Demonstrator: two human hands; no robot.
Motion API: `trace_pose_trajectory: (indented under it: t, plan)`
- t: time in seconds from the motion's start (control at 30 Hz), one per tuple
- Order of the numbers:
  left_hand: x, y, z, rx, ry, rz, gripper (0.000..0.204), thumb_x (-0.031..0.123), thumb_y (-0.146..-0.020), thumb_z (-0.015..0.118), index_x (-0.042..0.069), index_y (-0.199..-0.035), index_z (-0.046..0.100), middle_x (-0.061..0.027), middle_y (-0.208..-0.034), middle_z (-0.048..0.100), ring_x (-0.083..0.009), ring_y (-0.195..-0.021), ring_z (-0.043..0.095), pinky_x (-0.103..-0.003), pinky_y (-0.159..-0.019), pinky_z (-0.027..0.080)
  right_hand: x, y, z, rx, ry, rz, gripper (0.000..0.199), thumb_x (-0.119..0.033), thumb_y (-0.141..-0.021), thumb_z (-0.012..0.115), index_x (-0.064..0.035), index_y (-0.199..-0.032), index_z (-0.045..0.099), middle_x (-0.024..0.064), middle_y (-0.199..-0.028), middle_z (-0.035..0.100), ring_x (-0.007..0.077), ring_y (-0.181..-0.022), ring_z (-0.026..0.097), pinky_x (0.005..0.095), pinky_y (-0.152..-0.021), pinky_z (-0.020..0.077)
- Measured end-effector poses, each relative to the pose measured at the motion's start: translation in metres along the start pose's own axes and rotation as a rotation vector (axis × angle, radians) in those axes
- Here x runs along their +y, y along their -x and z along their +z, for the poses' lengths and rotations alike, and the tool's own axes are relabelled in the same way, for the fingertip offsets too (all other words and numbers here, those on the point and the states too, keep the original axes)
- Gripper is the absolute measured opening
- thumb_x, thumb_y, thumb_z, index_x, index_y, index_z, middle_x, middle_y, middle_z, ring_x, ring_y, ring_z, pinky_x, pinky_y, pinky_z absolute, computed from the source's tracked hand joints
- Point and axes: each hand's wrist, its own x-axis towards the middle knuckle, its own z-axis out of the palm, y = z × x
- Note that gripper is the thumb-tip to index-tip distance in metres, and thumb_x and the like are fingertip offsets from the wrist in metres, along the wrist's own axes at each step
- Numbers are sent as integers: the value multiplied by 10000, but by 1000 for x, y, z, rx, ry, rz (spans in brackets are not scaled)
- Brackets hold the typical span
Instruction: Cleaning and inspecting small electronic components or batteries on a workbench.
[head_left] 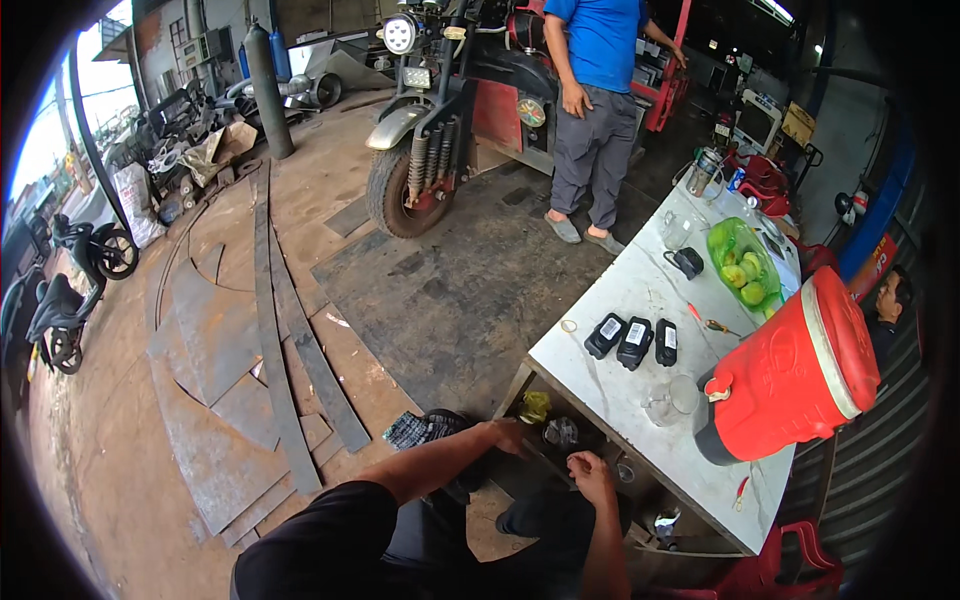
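My left hand [507,436] reaches to the near left corner of the white-topped table [610,300], just under its edge. Its fingers are dark and partly lost against the table frame, so what they touch cannot be made out. Close to the table's front edge, my right hand [592,474] has its fingers curled together in a pinch; anything in them is too small to name. Under the tabletop, between and beyond my hands, lie a yellow-green plastic bag [535,406] and a crumpled clear bag [561,432]. A patterned cloth item [415,430] is beside my left forearm.
On the table stand several items: black packs with white labels [634,343], a glass mug [670,403], a red drink cooler [785,365], a green bag of fruit [742,262] and a screwdriver [722,328]. A person [595,100] stands by a three-wheeled vehicle [430,130]. Metal sheets [220,400] cover the floor leftward.
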Motion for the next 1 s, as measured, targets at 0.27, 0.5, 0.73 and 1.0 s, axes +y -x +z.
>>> trace_pose_trajectory:
  t: [0.27, 0.5, 0.73, 1.0]
  plan:
    - [58, 37, -48, -23, 27, -20, 661, 494, -768, 667, 61, -1260, 576, -207, -1225, 598, -357, -1146, 562, -432, -958, 450, 14, -5, 1, -29, 118, 20, 187, -180, -899, 618, -17, -976, 667, 60, -811, 686, 137, -691, 654, 284, -644, 514]
    - [44, 25, -42, -101, -51, -94, 681, 531, -768, 646, -16, -1170, 607, -234, -1162, 620, -372, -1125, 569, -434, -934, 461, 30, -12, 7, -21, 57, 50, 193, -181, -906, 604, -16, -989, 664, 65, -843, 683, 146, -697, 655, 288, -639, 514]
    - [48, 28, -44, 11, -35, -29, 560, 524, -796, 622, 86, -1144, 650, -185, -1160, 632, -352, -1096, 585, -438, -913, 463, 29, -13, 4, -38, 55, 114, 203, -191, -906, 602, -18, -996, 660, 68, -851, 680, 147, -690, 653, 281, -635, 513]
    - [50, 42, -53, 131, 56, -103, 574, 508, -785, 636, 84, -1172, 641, -188, -1084, 666, -343, -1058, 618, -436, -893, 487, 24, -14, 4, -62, 24, 156, 200, -182, -910, 589, -13, -997, 654, 67, -852, 672, 140, -690, 637, 274, -639, 512]
